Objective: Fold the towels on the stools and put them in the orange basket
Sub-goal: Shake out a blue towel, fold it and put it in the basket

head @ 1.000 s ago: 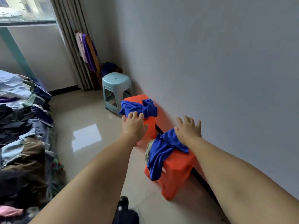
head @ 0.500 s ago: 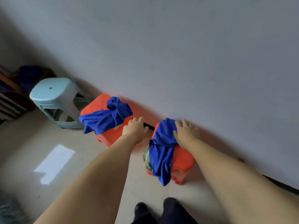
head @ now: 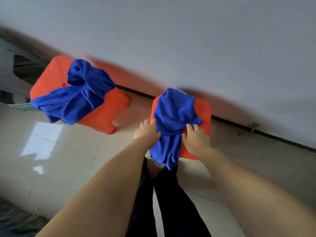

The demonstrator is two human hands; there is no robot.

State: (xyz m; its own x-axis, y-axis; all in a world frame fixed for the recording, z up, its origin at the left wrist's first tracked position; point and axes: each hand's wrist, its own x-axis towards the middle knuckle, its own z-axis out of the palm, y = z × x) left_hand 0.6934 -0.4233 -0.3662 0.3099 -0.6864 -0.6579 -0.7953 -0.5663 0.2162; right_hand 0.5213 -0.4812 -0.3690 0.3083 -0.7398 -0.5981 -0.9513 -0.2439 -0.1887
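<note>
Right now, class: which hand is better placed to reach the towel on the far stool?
Left hand: it lies nearer the far stool's towel; the right hand sits beyond the near towel.

- A plain pale grey wall (head: 188, 40) filled the upper part of the view, tilted by the camera's angle.
- A dark skirting strip (head: 256, 132) ran along the foot of that wall, where it met the floor.
- Below the wall lay a floor (head: 68, 159) of glossy beige tiles with thin grout lines.
- Well out from the wall, a bright patch of reflected light (head: 42, 139) shone on the tiles.
- Near the wall's left end, a pale blue-grey stool (head: 10, 69) showed blurred at the edge of view.
</note>
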